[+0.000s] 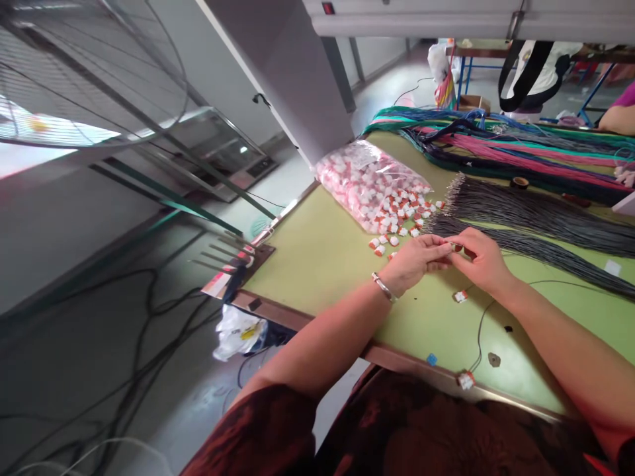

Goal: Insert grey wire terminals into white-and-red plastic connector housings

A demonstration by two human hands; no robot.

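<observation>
My left hand (421, 260), with a metal bracelet (384, 287) at the wrist, meets my right hand (479, 261) above the green table. Thumbs and fingers of both are pinched together fingertip to fingertip. Whatever small piece lies between them is mostly covered; a bit of reddish brown shows by the right fingers. Just beyond are loose white-and-orange connectors (394, 218) and a bundle of black wires (526, 248) with metal tips. Under the right hand rests a connector (460, 296) on a thin wire. Another wired connector (466, 379) lies at the near table edge.
A clear plastic bag (367, 178) full of connectors lies at the table's far left corner. Behind the black wires are long bundles of pink, green and blue wires (520, 147). A metal pronged rack (233, 258) is fixed at the left edge. A fan cage (99, 66) stands at upper left.
</observation>
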